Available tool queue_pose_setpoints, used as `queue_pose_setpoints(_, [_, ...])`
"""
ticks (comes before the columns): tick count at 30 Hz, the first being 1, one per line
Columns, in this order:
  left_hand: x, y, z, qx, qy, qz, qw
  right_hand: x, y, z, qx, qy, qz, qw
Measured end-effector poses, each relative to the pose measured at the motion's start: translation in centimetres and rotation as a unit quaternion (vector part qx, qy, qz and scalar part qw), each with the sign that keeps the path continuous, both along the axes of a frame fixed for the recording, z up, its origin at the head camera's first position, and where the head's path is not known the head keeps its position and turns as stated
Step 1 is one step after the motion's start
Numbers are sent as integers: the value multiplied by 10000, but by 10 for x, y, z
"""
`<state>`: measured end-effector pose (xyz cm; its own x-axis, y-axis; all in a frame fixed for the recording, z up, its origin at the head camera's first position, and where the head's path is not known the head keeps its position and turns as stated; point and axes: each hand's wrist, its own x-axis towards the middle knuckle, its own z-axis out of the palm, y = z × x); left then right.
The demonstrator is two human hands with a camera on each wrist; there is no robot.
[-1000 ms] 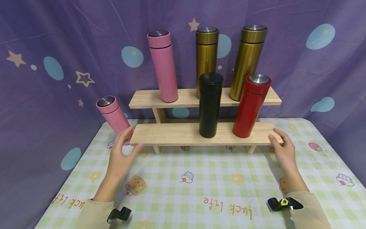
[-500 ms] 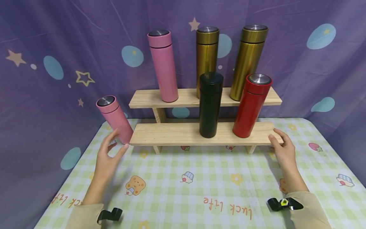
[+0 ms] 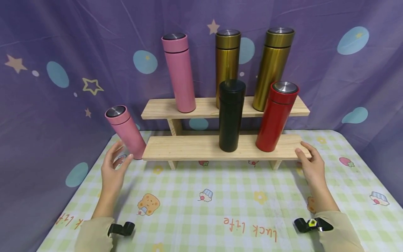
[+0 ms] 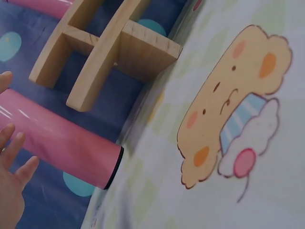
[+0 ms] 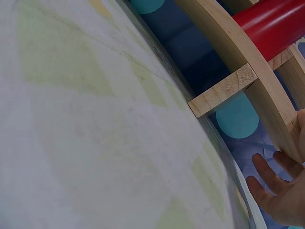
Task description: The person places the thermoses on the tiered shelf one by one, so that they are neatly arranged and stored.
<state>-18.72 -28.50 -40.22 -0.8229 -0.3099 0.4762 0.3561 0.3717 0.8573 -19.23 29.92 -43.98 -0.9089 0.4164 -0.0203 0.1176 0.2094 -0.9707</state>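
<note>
My left hand [image 3: 111, 173] is beside the pink thermos [image 3: 127, 134] that stands on the tablecloth left of the wooden shelf [image 3: 185, 147]. Its fingers are spread, and in the left wrist view the fingers [image 4: 14, 143] appear in front of the bottle without gripping it. At the other end of the lower board, my right hand [image 3: 313, 166] holds the corner, thumb on top and the other fingers at the end and below. On that board stand a black thermos [image 3: 231, 119] and a red thermos [image 3: 275, 120].
The upper board [image 3: 204, 105] carries another pink thermos [image 3: 181, 77] and two gold thermoses, one gold thermos [image 3: 228, 59] partly behind the black one. A purple curtain [image 3: 104, 42] hangs behind and at the sides. The checked tablecloth [image 3: 239, 189] extends in front of the shelf.
My left hand has come away from the shelf's left end, moving left and slightly down to beside the pink thermos. The right hand and the bottles have stayed put.
</note>
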Motion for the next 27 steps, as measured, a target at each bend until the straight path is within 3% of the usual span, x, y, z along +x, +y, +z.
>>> queue_pose_setpoints(5, [-6,-3,-2,183,-130,162,9996,0,0,0,20,-26,38,10000])
queue_pose_setpoints(13, [-18,-6,-1,241,-689,195,9971,0,0,0,86,-82,11,9999])
queue_pose_setpoints(21, [-36,-9,-3,320,-673,225,9970,-1,0,0,82,-55,2,10000])
queue_pose_setpoints(27, [-35,3,12,347,-657,204,9970,-1,0,-1,53,-47,-2,10000])
